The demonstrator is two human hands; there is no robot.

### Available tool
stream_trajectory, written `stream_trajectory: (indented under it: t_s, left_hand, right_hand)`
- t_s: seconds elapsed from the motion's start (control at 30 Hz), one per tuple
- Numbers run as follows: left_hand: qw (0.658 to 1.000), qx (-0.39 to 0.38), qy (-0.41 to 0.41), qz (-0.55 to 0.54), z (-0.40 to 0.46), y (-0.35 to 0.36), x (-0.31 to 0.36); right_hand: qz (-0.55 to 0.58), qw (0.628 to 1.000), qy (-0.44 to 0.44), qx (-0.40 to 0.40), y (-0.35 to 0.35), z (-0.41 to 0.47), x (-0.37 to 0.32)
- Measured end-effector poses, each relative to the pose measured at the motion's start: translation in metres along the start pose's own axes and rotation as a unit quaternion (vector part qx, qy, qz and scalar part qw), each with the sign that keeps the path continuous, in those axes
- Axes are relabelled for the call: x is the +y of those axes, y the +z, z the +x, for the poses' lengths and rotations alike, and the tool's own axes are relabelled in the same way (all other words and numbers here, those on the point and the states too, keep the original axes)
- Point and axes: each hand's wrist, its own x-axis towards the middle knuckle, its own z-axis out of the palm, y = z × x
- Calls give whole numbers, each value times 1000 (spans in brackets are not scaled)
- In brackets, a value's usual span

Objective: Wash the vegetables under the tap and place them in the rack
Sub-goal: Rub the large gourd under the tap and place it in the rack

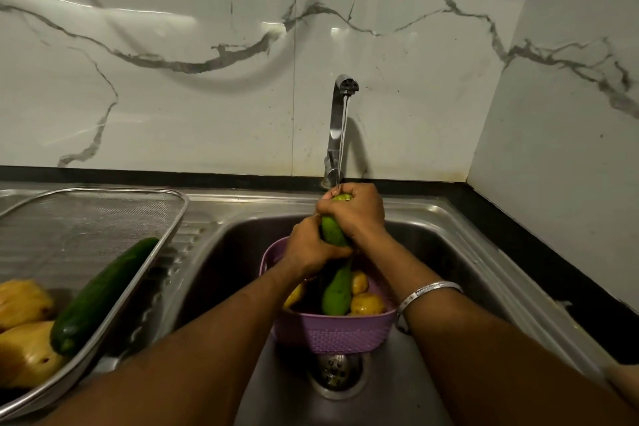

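Observation:
Water runs from the steel tap (340,121) onto a light green gourd (332,232) held over the sink (449,252). My right hand (352,213) grips its upper end. My left hand (311,249) grips it lower down. Below them a purple basket (332,332) stands in the sink with another green gourd (337,294) and yellow potatoes (366,303). On the left, the mesh rack (103,214) holds a dark green cucumber (100,294) and yellow peppers (24,322).
The sink drain (337,372) lies in front of the purple basket. A ribbed drainboard (193,239) runs between rack and sink. A black counter edge (539,263) borders the sink on the right, under marble walls. A silver bangle (422,294) circles my right wrist.

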Motion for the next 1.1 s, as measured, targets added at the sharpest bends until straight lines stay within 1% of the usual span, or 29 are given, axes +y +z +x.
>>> stream_trajectory:
  t_s: [0.07, 0.13, 0.2, 0.23, 0.3, 0.33, 0.4, 0.47, 0.53, 0.6, 0.67, 0.73, 0.77, 0.8, 0.83, 0.9, 0.97, 1.0, 1.03, 1.1]
  left_hand:
    - [998, 46, 1, 52, -4, 5, 8]
    - [994, 91, 1, 67, -7, 11, 11]
    - [991, 116, 12, 70, -10, 15, 9]
    - [991, 117, 13, 61, -9, 15, 8]
    - [993, 97, 8, 60, -7, 8, 8]
    - [995, 71, 13, 67, -5, 3, 6]
    - [999, 11, 16, 38, -1, -7, 0]
    - [1000, -25, -7, -13, 1, -14, -6]
    - [997, -58, -14, -56, 1, -16, -7]
    - [994, -78, -14, -81, -1, -16, -6]
    - [992, -89, -8, -93, -2, -17, -5]
    - [991, -90, 8, -94, -2, -17, -8]
    - [992, -86, 13, -90, -2, -14, -9]
    - [994, -73, 15, -83, -3, -12, -9]
    - [996, -54, 17, -70, -3, -8, -9]
    - [1000, -3, 17, -25, -4, 0, -6]
    - [999, 44, 10, 16, -5, 7, -3]
    - [997, 64, 9, 31, -7, 10, -2]
    - [995, 86, 9, 47, -9, 13, 1]
    - [989, 132, 14, 70, -15, 18, 4]
  right_hand:
    - [-63, 995, -28, 74, 6, -9, 0]
    - [-139, 979, -81, 129, 15, -18, 2]
    - [-200, 957, -150, 148, 22, -23, 7]
    - [-213, 951, -166, 148, 23, -22, 9]
    - [-225, 947, -176, 143, 20, -20, 10]
    - [-232, 946, -180, 139, 17, -19, 9]
    - [-240, 946, -184, 116, 10, -15, 2]
    - [-211, 962, -165, 60, 4, -8, -5]
    - [-139, 983, -117, -19, -1, 0, -10]
    - [-67, 991, -76, -83, -7, 5, -12]
    - [6, 991, -50, -124, -11, 6, -12]
    - [86, 988, -23, -125, -11, 6, -12]
    - [126, 987, -11, -102, -10, 5, -10]
    - [153, 986, -2, -61, -6, 5, -7]
    - [157, 988, 0, -4, -1, 6, -4]
    - [123, 984, -8, 130, 8, 5, 3]
    - [88, 968, -23, 233, 15, -1, 7]
    - [76, 962, -42, 261, 18, -4, 9]
    - [60, 959, -74, 267, 20, -8, 9]
    - [6, 965, -142, 220, 26, -14, 12]
